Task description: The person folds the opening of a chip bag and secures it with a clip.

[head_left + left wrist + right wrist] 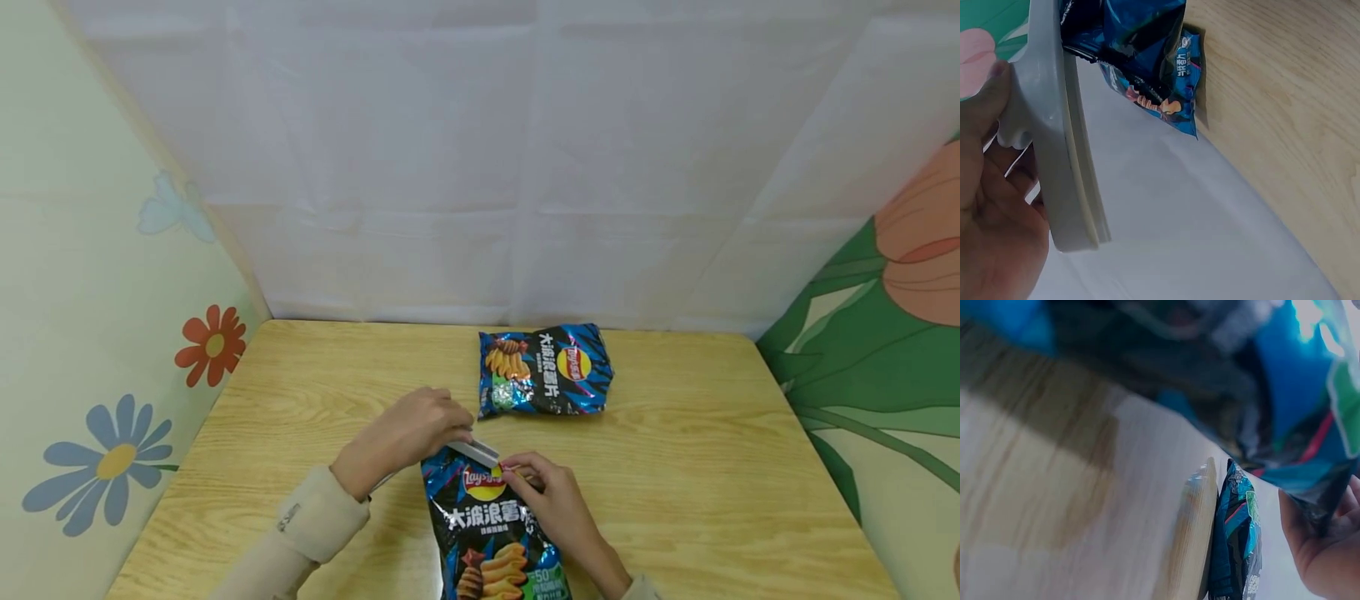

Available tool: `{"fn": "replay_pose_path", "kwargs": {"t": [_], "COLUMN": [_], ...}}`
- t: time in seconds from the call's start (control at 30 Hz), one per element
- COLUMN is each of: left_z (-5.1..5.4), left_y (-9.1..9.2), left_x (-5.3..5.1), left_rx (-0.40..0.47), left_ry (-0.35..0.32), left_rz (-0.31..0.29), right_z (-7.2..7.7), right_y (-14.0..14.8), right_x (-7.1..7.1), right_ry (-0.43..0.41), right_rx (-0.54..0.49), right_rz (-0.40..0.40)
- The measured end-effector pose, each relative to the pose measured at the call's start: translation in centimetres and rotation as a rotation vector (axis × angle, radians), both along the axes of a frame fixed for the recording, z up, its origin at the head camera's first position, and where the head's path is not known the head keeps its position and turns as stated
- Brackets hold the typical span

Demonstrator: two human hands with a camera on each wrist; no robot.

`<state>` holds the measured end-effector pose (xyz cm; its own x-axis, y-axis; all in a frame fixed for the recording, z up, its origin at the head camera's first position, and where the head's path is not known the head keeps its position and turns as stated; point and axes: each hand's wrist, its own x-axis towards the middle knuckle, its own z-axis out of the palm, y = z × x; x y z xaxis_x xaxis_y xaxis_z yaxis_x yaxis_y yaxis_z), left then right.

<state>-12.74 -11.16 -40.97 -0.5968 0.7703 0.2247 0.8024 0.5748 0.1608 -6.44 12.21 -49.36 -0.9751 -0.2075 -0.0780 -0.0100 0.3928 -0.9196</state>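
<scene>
A blue and black bag of potato chips [487, 521] lies on the table in front of me, its printed side up. At its top end my left hand [420, 429] grips a long grey plastic bag clip [476, 452]. The left wrist view shows the clip [1063, 150] from the side, with the thumb and fingers round its lobed handle. Whether its bars close over the bag is hidden. My right hand [555, 504] pinches the bag's upper right corner, beside the clip's end. In the right wrist view, that hand [1329, 544] is partly covered by the bag [1241, 394].
A second, matching chip bag [546, 371] lies sideways behind the hands, near the back of the wooden table [697, 467]. White sheeting [420, 167] stands behind the table. Flower-printed walls [82, 275] flank both sides.
</scene>
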Motion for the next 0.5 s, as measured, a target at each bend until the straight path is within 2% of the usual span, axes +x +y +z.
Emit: {"fn": "replay_pose_path", "kwargs": {"t": [0.2,0.5], "left_z": [-0.51,-0.85], "left_y": [-0.01,0.20], "left_x": [0.13,0.37], "left_rx": [-0.017,-0.040], "left_ry": [0.011,-0.042], "left_rz": [0.050,0.171], "right_z": [-0.10,-0.14], "right_y": [-0.10,-0.16], "right_x": [0.15,0.13], "right_ry": [0.005,0.009], "right_rx": [-0.028,-0.020], "right_rz": [-0.012,-0.008]}}
